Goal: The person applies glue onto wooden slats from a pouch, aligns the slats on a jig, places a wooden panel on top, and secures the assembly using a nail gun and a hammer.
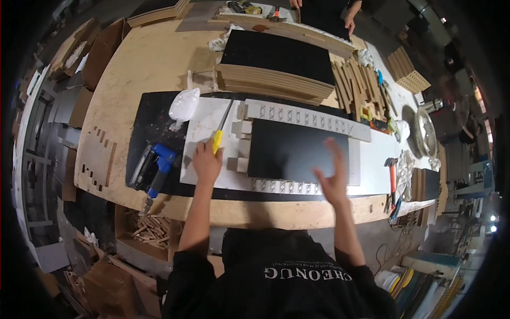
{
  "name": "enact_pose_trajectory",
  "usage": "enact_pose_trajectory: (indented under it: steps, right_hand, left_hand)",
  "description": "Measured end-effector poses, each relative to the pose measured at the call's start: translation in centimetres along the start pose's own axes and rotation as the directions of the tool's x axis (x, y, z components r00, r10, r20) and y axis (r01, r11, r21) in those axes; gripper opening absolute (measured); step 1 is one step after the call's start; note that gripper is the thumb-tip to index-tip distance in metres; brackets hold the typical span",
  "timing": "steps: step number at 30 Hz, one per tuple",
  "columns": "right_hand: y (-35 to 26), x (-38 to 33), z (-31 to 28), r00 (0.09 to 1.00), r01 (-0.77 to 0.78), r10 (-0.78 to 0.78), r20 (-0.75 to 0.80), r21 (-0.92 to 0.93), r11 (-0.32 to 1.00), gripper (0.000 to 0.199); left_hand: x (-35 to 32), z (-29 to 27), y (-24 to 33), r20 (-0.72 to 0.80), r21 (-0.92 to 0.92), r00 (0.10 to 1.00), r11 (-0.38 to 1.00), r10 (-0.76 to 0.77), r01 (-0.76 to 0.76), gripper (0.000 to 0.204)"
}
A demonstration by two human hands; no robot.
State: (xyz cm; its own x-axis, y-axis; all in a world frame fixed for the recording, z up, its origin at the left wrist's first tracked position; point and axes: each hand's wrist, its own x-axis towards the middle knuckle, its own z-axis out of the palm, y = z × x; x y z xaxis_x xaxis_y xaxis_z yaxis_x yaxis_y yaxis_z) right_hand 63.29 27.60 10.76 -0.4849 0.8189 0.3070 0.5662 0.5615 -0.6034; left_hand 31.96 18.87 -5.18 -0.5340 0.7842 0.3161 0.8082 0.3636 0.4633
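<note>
My left hand (207,164) is closed on the yellow handle of a screwdriver (217,141), its long thin shaft slanting away over a white board (197,139). The exact kind of tip is too small to make out. To the right, my right hand (334,178), slightly blurred, has its fingers spread above the near right part of a flat black panel (295,151). White patterned strips run along that panel's far side (308,116) and near side (289,186). Small pale wood blocks (243,146) touch its left end. Nothing shows in my right hand.
A blue nail gun (159,159) lies left of my left hand, near a white plastic bag (184,105). Beyond the panel stands a stack of black-topped boards (276,58). Wood strips (358,85) lie far right, and a red-handled hammer (392,178) near right. Another person's hands (349,24) are at the far side.
</note>
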Motion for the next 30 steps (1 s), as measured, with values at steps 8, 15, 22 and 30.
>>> enact_pose_trajectory:
  steps: [8, 15, 22, 30]
  right_hand:
    - [0.1, 0.1, 13.4, 0.913, 0.135, -0.036, 0.406, -0.220, 0.966, 0.088]
    - [-3.4, 1.3, 14.8, 0.894, 0.268, -0.147, 0.424, -0.240, 0.933, 0.087]
    - [-8.9, -0.5, 14.4, 0.787, -0.429, -0.012, 0.617, 0.561, 0.708, 0.053]
    - [-13.7, 0.3, 9.0, 0.881, -0.474, 0.155, 0.448, 0.836, 0.275, 0.033]
  left_hand:
    - [0.2, -4.6, -3.3, -0.043, 0.148, 0.995, 0.985, -0.086, 0.092, 0.049]
    - [-5.3, -9.9, -15.4, 0.104, 0.333, 0.910, 0.876, -0.400, 0.347, 0.056]
    - [-3.3, -14.4, -4.7, -0.027, -0.188, 0.948, 0.933, -0.317, 0.306, 0.047]
    - [-2.5, -20.1, 7.2, -0.103, -0.418, 0.957, 0.862, 0.271, -0.288, 0.057]
